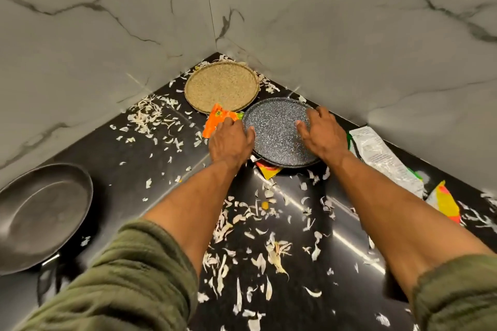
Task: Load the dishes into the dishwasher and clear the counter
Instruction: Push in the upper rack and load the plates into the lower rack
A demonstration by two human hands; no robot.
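Both hands are on the speckled grey plate (277,129) deep in the corner of the black desk (134,158): the left hand (231,140) takes its near-left rim, thumb lying on the top face and the other fingers (228,122) curled over the edge, while the right hand (322,131) clasps the right rim the same way, thumb on top, fingers wrapped round the far side. So both sets of fingers look clamped on the plate, though what they do underneath is hidden. The risk, as I read it: the plate sits partly on a yellow-and-orange wrapper (267,170) poking out at its near edge, so that wrapper could cling and drag along on the lift, or make the plate slide. The orange packet (215,121) lies right under the left fingers and could get pinched in with the rim. A tilt on the way out might scatter more mess. Just behind, touching or nearly so, is the woven round tray (222,86); a careless lift could nudge it. White peelings (269,236) litter the desk all across the path back. To the right lie a white printed packet (382,153) and a yellow wrapper (443,203), apart from the plate. Far left sits a dark metal pan (40,215), well apart. The dishwasher is not in view.
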